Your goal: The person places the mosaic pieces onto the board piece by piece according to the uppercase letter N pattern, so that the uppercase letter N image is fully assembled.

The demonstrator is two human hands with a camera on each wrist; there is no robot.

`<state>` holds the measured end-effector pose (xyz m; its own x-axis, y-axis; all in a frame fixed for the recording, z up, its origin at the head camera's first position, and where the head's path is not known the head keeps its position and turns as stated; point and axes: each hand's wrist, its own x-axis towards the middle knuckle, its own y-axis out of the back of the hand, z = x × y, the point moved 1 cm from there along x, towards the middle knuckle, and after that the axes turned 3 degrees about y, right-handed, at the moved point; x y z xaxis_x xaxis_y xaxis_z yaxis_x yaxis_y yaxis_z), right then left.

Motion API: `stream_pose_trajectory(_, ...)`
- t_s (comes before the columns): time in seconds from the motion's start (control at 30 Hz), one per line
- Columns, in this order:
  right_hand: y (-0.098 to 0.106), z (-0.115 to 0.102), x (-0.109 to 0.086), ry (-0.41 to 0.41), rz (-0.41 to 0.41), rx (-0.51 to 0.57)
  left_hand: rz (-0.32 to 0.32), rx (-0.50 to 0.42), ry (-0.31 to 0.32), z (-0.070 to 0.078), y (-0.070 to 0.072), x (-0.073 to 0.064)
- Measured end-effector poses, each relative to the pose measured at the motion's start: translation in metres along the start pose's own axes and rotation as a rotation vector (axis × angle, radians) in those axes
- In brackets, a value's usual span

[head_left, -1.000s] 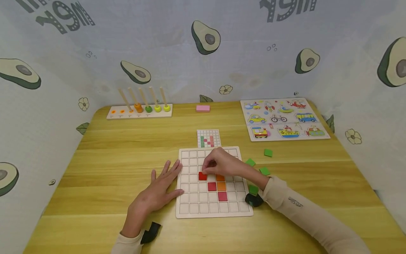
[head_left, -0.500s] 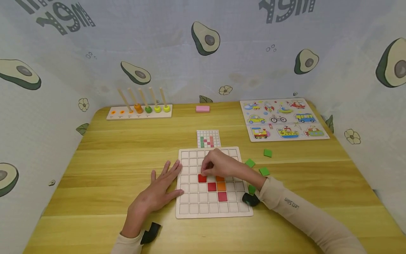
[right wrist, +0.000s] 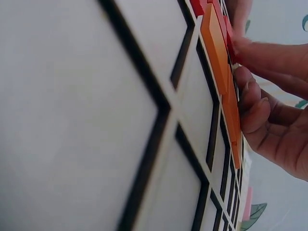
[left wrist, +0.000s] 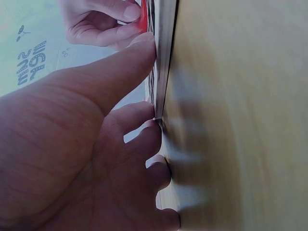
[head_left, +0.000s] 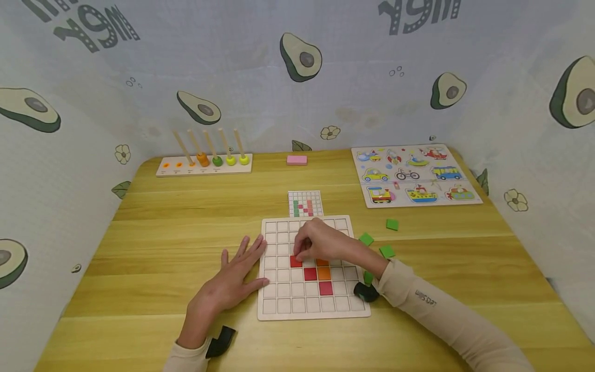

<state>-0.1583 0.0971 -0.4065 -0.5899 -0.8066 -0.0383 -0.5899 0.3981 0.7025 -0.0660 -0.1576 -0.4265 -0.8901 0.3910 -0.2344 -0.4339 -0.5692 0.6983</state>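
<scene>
Your curled fingers on the right hand (head_left: 321, 241) seem to pinch the red tile (head_left: 295, 262) at a cell of the board (head_left: 298, 305), contact partly hidden; your spread left hand (head_left: 230, 285) touches the board's edge. Likely you're seating the tile; next, square it and release.

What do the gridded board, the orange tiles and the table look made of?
Gridded board: probably wood, matte, judging by its pale, shine-free face. Orange tiles: painted wood or plastic; their smooth, even colour leaves it open. Table: wood or wood-look laminate, faintly satin, with streaky grain.
</scene>
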Motion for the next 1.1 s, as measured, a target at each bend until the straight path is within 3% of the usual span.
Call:
stream_pose_trajectory(0.4, 0.0, 0.0, -0.001, 0.035, -0.003, -0.009, -0.003, -0.006, -0.003, 0.0, -0.001, 0.0)
stream_pose_trajectory(0.63, 0.013, 0.001, -0.007, 0.069, -0.072, -0.004, -0.001, -0.018, -0.001, 0.001, -0.001, -0.001)
stream_pose_trajectory(0.8, 0.033, 0.005, -0.023, 0.09, -0.098, 0.017, -0.007, -0.023, -0.002, 0.001, -0.002, -0.001)
stream_pose_trajectory(1.1, 0.077, 0.022, -0.069, -0.004, 0.011, 0.016, 0.0, -0.011, 0.001, 0.002, -0.002, -0.002)
